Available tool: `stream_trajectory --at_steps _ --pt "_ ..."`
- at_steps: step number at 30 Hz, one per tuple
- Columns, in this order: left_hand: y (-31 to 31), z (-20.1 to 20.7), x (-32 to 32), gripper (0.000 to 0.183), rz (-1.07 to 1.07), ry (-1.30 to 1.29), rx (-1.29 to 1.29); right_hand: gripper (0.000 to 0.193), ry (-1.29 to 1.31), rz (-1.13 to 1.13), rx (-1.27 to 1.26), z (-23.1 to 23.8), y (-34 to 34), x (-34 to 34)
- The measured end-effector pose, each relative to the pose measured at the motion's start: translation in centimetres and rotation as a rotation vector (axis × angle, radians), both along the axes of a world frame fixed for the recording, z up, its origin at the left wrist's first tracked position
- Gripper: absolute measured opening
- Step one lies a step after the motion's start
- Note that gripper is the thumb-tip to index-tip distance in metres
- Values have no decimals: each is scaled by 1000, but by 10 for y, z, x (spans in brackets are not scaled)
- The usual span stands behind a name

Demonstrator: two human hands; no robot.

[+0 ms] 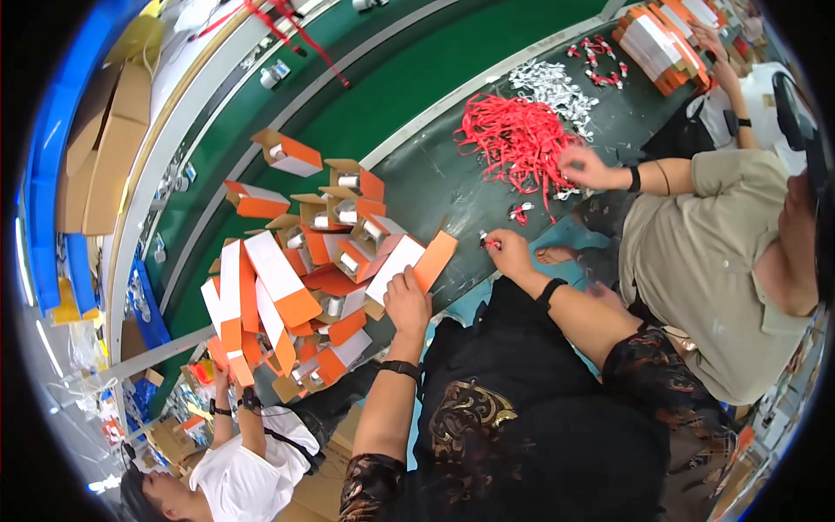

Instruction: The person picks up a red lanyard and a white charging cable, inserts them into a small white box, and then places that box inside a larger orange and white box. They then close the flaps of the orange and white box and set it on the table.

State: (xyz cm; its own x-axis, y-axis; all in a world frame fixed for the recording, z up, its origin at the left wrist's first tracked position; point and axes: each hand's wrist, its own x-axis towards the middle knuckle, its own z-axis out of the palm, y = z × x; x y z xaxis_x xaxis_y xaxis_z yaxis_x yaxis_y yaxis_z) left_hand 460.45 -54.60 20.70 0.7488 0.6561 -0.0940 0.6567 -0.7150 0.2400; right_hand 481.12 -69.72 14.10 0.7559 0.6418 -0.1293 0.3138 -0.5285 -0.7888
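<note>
My left hand (407, 300) grips the near end of an orange-and-white carton (397, 265) at the right edge of a heap of such boxes. An orange side or flap (436, 259) stands out beside its fingers. My right hand (511, 252), to the right over the dark green work surface, pinches a small red bundle with a pale tip (490, 241); it looks like a folded strap. Several open cartons (348, 211) in the heap show silver-white cylindrical items inside. Beyond my right hand lies a tangled pile of red straps (513, 139).
Small white pieces (557, 91) lie behind the red pile. A co-worker's hand (584, 165) reaches over it from the right. Another person's hands (228, 372) hold cartons at lower left. A green conveyor (452, 52) with a metal rail runs behind. More cartons (657, 48) stand far right.
</note>
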Motion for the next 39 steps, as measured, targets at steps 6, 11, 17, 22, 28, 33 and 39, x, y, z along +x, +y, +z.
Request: stream_trajectory --at_steps 6,11,17,22,28,33,39 --pt "-8 -1 -13 74 47 -91 -88 19 844 -227 467 80 9 2" --pt "-9 19 -45 70 278 -785 -731 15 825 83 556 178 12 2" --pt "-13 83 -47 71 301 -838 -616 19 4 495 555 289 20 -22" --pt "-11 89 -62 70 298 -935 -528 22 -390 847 454 311 32 -38" --pt "-6 106 -68 68 142 -798 -584 20 -282 824 375 307 57 -61" --pt "-17 122 -65 73 248 -832 -572 31 -340 859 322 295 54 -75" --pt "-12 106 -77 73 406 -915 -968 58 -446 948 489 311 51 -73"
